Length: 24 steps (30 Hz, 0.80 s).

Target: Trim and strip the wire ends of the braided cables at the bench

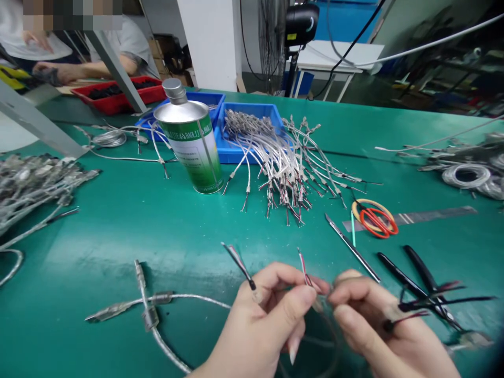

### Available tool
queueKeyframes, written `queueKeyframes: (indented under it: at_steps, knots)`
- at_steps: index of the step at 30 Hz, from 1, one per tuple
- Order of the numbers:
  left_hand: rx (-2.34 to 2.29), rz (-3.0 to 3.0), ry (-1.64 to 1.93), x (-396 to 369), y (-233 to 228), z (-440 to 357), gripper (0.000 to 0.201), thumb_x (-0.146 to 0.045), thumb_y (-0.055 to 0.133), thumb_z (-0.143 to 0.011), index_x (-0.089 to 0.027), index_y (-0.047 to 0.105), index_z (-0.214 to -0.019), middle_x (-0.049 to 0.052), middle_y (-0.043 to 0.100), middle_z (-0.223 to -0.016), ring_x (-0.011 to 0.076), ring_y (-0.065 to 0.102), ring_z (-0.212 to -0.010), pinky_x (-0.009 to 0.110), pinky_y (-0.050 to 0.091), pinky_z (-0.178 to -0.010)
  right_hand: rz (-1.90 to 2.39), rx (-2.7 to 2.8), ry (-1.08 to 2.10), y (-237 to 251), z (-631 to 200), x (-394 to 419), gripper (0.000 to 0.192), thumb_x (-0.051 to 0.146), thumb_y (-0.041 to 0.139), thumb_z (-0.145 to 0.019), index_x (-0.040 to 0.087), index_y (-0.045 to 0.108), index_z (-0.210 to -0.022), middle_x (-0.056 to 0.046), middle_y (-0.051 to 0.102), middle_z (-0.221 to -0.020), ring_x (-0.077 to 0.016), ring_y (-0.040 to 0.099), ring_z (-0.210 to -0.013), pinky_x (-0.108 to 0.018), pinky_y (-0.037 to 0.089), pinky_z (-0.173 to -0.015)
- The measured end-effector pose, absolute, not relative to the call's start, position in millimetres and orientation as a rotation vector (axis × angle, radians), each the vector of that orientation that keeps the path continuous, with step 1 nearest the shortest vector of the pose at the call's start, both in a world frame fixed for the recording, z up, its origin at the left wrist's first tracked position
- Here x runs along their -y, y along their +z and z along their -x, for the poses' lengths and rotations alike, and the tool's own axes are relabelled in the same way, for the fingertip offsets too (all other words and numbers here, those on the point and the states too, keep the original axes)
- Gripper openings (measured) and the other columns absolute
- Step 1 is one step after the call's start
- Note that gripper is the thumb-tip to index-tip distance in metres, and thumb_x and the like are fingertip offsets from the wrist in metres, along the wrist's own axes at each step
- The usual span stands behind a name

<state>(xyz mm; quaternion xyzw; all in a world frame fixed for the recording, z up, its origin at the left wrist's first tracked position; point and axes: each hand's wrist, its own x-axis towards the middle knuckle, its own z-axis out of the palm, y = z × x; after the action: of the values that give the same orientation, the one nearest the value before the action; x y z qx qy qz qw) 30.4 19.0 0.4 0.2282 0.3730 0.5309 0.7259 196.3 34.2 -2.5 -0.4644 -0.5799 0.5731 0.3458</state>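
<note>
My left hand is closed, its thumb and forefinger pinching a thin cable whose stripped end shows red, white and dark wires. A second cable end with fanned-out wires sticks up from between its fingers. Close beside it, my right hand is closed too, thumb and forefinger brought together at the pinched cable; what lies between them is blurred. Dark and red wire ends poke out behind the right hand's fingers. To the left, two clear-jacketed cables with plugs cross on the green table.
A green and white metal can stands before a blue bin heaped with cables. Tweezers, orange-handled scissors, a steel ruler and black-handled pliers lie right. Cable piles flank both sides. Co-workers sit beyond a red bin.
</note>
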Motion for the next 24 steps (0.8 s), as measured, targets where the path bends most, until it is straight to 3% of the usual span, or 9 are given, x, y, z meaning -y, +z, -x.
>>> queueKeyframes:
  at_steps: [2, 4, 8, 16, 21, 24]
  knots:
    - [-0.881, -0.569, 1.146, -17.0, 4.0, -32.2, 0.017, -0.033, 0.066, -0.081, -0.016, 0.063, -0.08, 0.003, 0.07, -0.078, -0.0019, 0.036, -0.036, 0.012, 0.023, -0.034, 1.157, 1.621, 1.347, 0.5, -198.6, -36.3, 0.003, 0.031, 0.061, -0.089, 0.028, 0.06, -0.09, 0.002, 0.054, -0.079, -0.0094, 0.051, -0.06, -0.015, 0.043, -0.051]
    - [-0.951, -0.636, 1.099, -14.9, 5.7, -34.6, 0.017, -0.031, 0.068, -0.079, -0.015, 0.064, -0.078, -0.001, 0.064, -0.065, -0.0002, 0.035, -0.037, 0.014, 0.022, -0.034, 1.129, 1.653, 1.318, 3.3, -197.8, -36.2, 0.011, 0.027, 0.063, -0.087, 0.032, 0.059, -0.097, 0.003, 0.054, -0.078, -0.0106, 0.054, -0.063, -0.014, 0.046, -0.052]
    - [-0.993, -0.678, 1.07, -12.4, 5.0, -38.4, 0.012, -0.025, 0.071, -0.075, -0.015, 0.065, -0.073, -0.006, 0.049, -0.052, 0.0023, 0.034, -0.043, 0.015, 0.023, -0.039, 1.083, 1.512, 1.335, 5.5, -190.6, -31.8, 0.008, 0.022, 0.06, -0.089, 0.027, 0.061, -0.083, 0.0, 0.054, -0.076, -0.0123, 0.053, -0.069, -0.017, 0.046, -0.058]
    - [-0.765, -0.378, 1.051, -14.9, 1.8, -37.3, 0.015, -0.02, 0.078, -0.068, -0.014, 0.068, -0.077, 0.0, 0.065, -0.06, 0.0003, 0.04, -0.042, 0.012, 0.026, -0.039, 0.986, 1.412, 1.337, 5.6, -190.9, -30.3, 0.011, 0.016, 0.061, -0.088, 0.026, 0.063, -0.084, 0.0, 0.057, -0.07, -0.0137, 0.055, -0.065, -0.022, 0.045, -0.057]
    - [-0.764, -0.337, 1.047, -17.0, -0.9, -36.3, 0.018, -0.023, 0.08, -0.067, -0.014, 0.068, -0.079, -0.002, 0.065, -0.056, -0.0018, 0.035, -0.035, 0.01, 0.023, -0.034, 0.974, 1.611, 1.156, 6.6, -193.3, -29.6, 0.02, 0.009, 0.065, -0.083, 0.028, 0.066, -0.089, 0.0, 0.057, -0.069, -0.0133, 0.055, -0.061, -0.022, 0.042, -0.051]
    - [-0.768, -0.358, 1.071, -16.2, 0.3, -35.6, 0.016, -0.023, 0.079, -0.068, -0.015, 0.068, -0.077, -0.002, 0.066, -0.056, -0.0009, 0.039, -0.037, 0.01, 0.025, -0.036, 1.004, 1.588, 1.232, 7.2, -195.1, -29.9, 0.008, 0.019, 0.067, -0.084, 0.027, 0.068, -0.084, -0.001, 0.057, -0.068, -0.0146, 0.054, -0.062, -0.023, 0.041, -0.051]
